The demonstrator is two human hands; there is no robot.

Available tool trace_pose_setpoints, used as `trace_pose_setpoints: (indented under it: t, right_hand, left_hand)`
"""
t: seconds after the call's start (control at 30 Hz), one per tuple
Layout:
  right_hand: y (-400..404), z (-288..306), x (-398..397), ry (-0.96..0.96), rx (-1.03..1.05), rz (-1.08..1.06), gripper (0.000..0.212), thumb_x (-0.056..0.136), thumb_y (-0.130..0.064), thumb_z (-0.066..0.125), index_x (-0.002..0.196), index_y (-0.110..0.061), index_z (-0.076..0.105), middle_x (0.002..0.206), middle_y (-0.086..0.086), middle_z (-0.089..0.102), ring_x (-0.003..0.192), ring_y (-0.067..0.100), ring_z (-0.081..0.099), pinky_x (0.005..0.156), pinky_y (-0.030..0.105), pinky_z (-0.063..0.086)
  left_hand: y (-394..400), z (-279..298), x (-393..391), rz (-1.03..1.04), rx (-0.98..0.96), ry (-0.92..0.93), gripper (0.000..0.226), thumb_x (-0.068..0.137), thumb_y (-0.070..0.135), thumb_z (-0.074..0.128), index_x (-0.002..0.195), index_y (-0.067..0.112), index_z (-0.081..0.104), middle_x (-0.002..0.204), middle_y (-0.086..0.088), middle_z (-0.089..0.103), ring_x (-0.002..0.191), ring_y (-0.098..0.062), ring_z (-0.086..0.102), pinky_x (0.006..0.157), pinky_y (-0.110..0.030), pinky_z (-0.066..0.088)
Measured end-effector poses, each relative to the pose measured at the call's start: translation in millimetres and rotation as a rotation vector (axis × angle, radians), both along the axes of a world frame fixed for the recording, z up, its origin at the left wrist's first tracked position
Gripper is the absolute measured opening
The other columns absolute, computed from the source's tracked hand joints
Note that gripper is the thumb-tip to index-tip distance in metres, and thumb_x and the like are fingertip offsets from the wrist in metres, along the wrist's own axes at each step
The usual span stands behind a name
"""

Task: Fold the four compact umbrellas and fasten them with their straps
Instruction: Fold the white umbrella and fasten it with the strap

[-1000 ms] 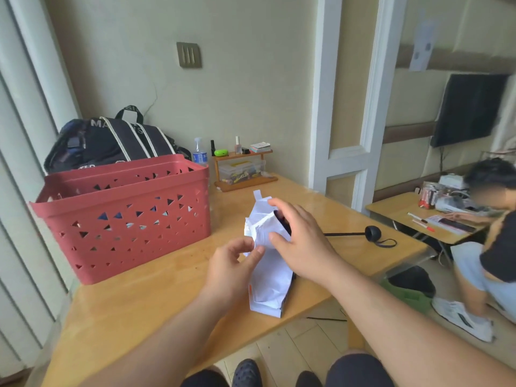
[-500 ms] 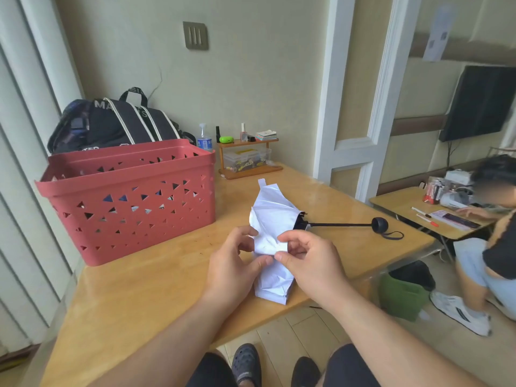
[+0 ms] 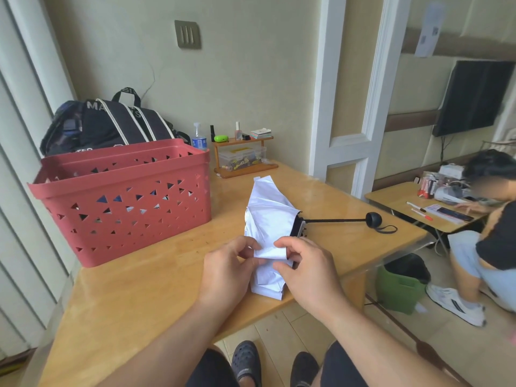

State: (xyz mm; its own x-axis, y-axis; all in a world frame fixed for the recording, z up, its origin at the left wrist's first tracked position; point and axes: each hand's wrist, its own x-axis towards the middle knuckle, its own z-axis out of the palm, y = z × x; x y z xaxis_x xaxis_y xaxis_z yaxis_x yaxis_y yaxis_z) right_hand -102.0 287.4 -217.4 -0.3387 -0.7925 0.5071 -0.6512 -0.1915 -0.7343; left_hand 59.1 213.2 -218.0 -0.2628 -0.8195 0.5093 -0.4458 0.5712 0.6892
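**White umbrella half-gathered on a wooden table**

A pale wooden table (image 3: 134,297) with a glossy top fills the lower left of the view, pushed against a beige wall (image 3: 251,65) that carries a small metal plate (image 3: 187,34). On it lies a white compact umbrella (image 3: 269,216), its canopy bunched and creased, running away from the table's near edge. Its thin black shaft (image 3: 335,220) sticks out to the right across the tabletop and ends in a round black handle (image 3: 373,219) with a loop cord.

The left hand (image 3: 226,275) and the right hand (image 3: 307,272) meet over the near part of the canopy. Both have fingers curled, thumb and forefinger of each clamped on a fold of the white fabric, the two pinches close together.

A red plastic basket (image 3: 122,202) with triangular cut-outs stands on the table to the left of the umbrella, apart from it. Behind the basket sits a dark backpack (image 3: 111,124) with pale stripes. At the back edge, a small wooden shelf (image 3: 243,155) holds a clear box and small bottles.

To the right is a white door frame (image 3: 351,107). Beyond it a second person (image 3: 491,236) crouches by a low table (image 3: 418,208) strewn with pens and papers, under a dark wall-mounted screen (image 3: 474,96). A green bin (image 3: 399,289) stands on the tiled floor beside the main table.
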Motion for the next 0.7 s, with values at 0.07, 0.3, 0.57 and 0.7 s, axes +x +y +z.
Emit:
trace_pose_setpoints:
  t: [0.07, 0.3, 0.57, 0.7]
  right_hand:
    - [0, 1, 0, -0.079, 0.033, 0.036, 0.038, 0.082, -0.012, 0.086, 0.112, -0.033, 0.073, 0.098, -0.020, 0.066, 0.095, 0.005, 0.065, 0.085, 0.021, 0.054]
    - [-9, 4, 1, -0.230, 0.100, 0.092, 0.046, 0.087, -0.021, 0.082, 0.114, -0.053, 0.063, 0.099, 0.004, 0.075, 0.090, 0.021, 0.068, 0.085, 0.036, 0.059]
    - [-12, 10, 3, -0.178, 0.069, 0.021, 0.036, 0.084, -0.014, 0.083, 0.102, -0.039, 0.065, 0.061, -0.010, 0.043, 0.058, 0.007, 0.041, 0.055, 0.018, 0.038]
    - [-9, 11, 4, -0.146, 0.063, 0.027, 0.038, 0.081, -0.018, 0.085, 0.102, -0.041, 0.064, 0.061, -0.005, 0.043, 0.056, 0.008, 0.039, 0.055, 0.022, 0.037]
  left_hand:
    - [1, 1, 1, -0.015, 0.008, -0.009, 0.032, 0.084, 0.017, 0.083, 0.093, 0.045, 0.070, 0.083, 0.020, 0.071, 0.087, 0.007, 0.063, 0.073, -0.002, 0.039]
    - [2, 2, 1, -0.051, 0.047, 0.007, 0.040, 0.090, 0.015, 0.077, 0.102, 0.051, 0.065, 0.088, 0.021, 0.072, 0.088, 0.008, 0.063, 0.072, -0.003, 0.039]
    - [1, 2, -1, -0.042, 0.013, 0.033, 0.049, 0.074, 0.039, 0.092, 0.110, 0.051, 0.061, 0.089, 0.022, 0.065, 0.093, -0.001, 0.059, 0.075, -0.010, 0.039]
    - [1, 3, -3, -0.042, 0.019, 0.019, 0.039, 0.076, 0.045, 0.090, 0.102, 0.053, 0.062, 0.078, 0.017, 0.067, 0.085, 0.000, 0.061, 0.072, -0.009, 0.040]
